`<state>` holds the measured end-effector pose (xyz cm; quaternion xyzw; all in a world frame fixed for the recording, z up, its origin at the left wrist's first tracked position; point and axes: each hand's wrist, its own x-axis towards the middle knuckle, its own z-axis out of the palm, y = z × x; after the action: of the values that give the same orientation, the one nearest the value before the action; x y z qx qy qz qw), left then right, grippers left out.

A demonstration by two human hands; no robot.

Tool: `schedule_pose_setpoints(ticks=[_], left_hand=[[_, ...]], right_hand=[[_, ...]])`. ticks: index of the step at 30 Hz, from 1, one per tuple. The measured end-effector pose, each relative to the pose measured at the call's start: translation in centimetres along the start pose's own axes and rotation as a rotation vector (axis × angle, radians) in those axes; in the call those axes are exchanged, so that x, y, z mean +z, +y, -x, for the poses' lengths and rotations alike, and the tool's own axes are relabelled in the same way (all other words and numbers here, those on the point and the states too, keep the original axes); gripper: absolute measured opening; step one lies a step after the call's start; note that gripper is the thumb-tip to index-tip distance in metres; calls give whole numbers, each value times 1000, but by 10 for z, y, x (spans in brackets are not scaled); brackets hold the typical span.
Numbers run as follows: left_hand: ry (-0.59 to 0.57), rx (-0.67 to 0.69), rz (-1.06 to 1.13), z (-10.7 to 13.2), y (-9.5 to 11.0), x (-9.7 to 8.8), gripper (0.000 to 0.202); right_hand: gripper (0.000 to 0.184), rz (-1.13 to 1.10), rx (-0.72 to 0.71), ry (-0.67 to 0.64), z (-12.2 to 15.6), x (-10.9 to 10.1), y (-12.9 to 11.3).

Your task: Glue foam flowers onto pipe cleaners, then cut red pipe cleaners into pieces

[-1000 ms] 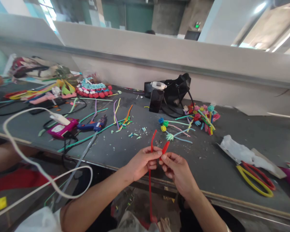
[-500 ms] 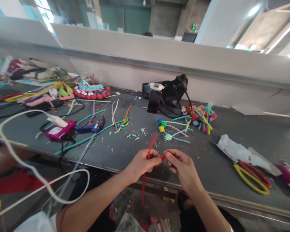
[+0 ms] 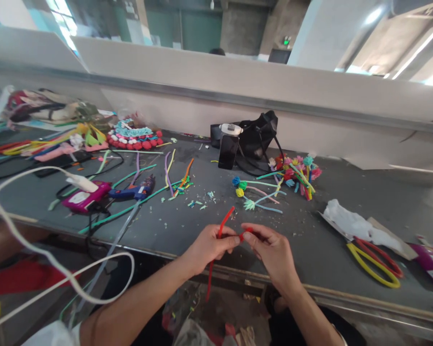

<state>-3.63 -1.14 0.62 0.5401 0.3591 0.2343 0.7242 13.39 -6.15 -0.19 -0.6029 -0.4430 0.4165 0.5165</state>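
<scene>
Over the table's front edge, my left hand pinches a red pipe cleaner. One end of it sticks up above the fingers, and another length hangs below the hand past the edge. My right hand is closed on a short red piece between thumb and fingertips, close to the left fingers. Whether that piece is part of the same pipe cleaner is hidden by the fingers. Just beyond my hands lie several small pipe-cleaner flowers with thin stems and scattered cut bits.
Scissors with red and yellow handles lie at the right beside white stuffing. A blue glue gun and a magenta power box are at the left. A phone leans against a black bag; a colourful flower bunch lies nearby.
The fingers have shifted slightly on the red pipe cleaner, and its hanging end has swung a little left. My right hand has turned slightly, with the short red piece now lying flatter.
</scene>
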Motion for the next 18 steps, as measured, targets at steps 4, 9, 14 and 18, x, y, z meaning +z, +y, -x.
schedule_pose_setpoints(ticks=[4, 9, 14, 18], left_hand=[[-1, 8, -111, 2, 3, 0, 30], [-39, -15, -129, 4, 8, 2, 33], [-25, -13, 1, 2, 6, -3, 29], [4, -34, 122, -1, 4, -14, 27]], right_hand=[[17, 111, -71, 11, 0, -5, -5], [21, 98, -31, 49, 6, -1, -10], [34, 155, -21, 101, -3, -39, -3], [39, 821, -53, 578, -20, -150, 9]])
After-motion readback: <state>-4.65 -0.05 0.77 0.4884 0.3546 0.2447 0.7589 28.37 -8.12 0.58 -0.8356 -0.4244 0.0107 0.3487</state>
